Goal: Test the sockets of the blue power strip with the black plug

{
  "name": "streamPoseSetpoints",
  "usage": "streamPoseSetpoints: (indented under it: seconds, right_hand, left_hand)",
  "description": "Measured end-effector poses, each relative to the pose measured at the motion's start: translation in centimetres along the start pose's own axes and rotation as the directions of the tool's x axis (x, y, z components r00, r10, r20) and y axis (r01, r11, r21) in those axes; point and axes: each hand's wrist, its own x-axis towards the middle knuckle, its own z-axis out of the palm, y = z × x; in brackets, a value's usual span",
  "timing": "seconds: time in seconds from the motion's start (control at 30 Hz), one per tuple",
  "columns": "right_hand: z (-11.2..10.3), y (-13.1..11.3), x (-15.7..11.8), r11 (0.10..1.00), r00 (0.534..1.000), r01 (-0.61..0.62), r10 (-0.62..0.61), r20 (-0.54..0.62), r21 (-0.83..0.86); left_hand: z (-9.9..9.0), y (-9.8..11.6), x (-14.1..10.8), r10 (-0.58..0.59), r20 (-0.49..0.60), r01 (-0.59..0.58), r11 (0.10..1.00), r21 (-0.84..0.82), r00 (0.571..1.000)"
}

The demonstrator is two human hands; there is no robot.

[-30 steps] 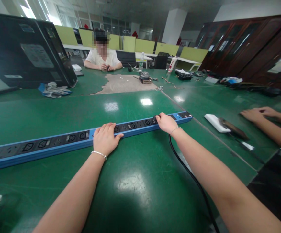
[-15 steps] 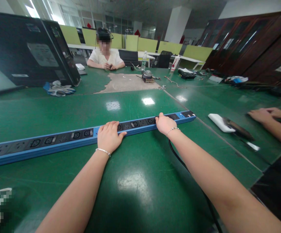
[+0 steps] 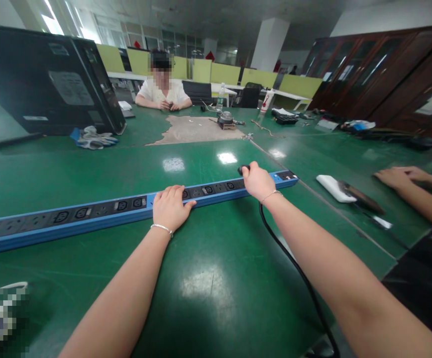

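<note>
One strip (image 3: 106, 211) on the table (image 3: 201, 243), sockets (image 3: 140, 203) up, long axis left-right, right end angled away from you. Your left hand (image 3: 170, 209) lies flat across it, grip wide. Your right hand (image 3: 259, 183) grips one plug (image 3: 241, 170) just off the strip; one cord (image 3: 292, 262) trails toward you.

A black computer case (image 3: 44, 84) stands on the left, crumpled gloves (image 3: 92, 137) beside its base. Across the green table (image 3: 119, 166), a person (image 3: 162, 92) sits near a clear bottle (image 3: 220, 98); dark wooden cabinets (image 3: 383, 74) line the right.
</note>
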Motion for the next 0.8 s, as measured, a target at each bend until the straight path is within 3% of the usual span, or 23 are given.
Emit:
streamPoseSetpoints:
  seconds: [0.07, 0.17, 0.23, 0.37, 0.53, 0.8]
  right_hand:
    - [-1.2, -1.2, -0.4, 0.998, 0.998, 0.053, -0.052, -0.031, 0.042]
    - [-1.4, -3.4, -1.0, 0.980, 0.981, 0.166, -0.175, 0.081, 0.112]
    - [-0.6, -4.9, -1.3, 0.964, 0.962, 0.213, -0.236, 0.136, 0.160]
    - [2.0, -7.4, -1.9, 0.934, 0.945, 0.266, -0.302, 0.129, 0.238]
    - [3.5, -9.1, -2.5, 0.942, 0.944, 0.275, -0.302, 0.130, 0.191]
    - [2.8, -10.6, -2.2, 0.960, 0.950, 0.263, -0.275, 0.150, 0.091]
  left_hand:
    - [0.0, 0.0, 0.0, -0.002, -0.005, 0.002, 1.000, -0.006, 1.000]
    - [-0.1, 0.1, 0.1, -0.006, -0.013, 0.006, 1.000, -0.010, 1.000]
    - [-0.2, 0.1, 0.1, -0.008, -0.011, 0.008, 1.000, -0.015, 1.000]
    - [-0.2, 0.1, 0.0, -0.010, -0.011, 0.010, 1.000, -0.018, 1.000]
    - [0.1, 0.1, 0.0, -0.002, -0.025, 0.002, 1.000, -0.018, 1.000]
    - [0.0, 0.1, 0.0, 0.000, -0.037, -0.001, 1.000, -0.025, 0.999]
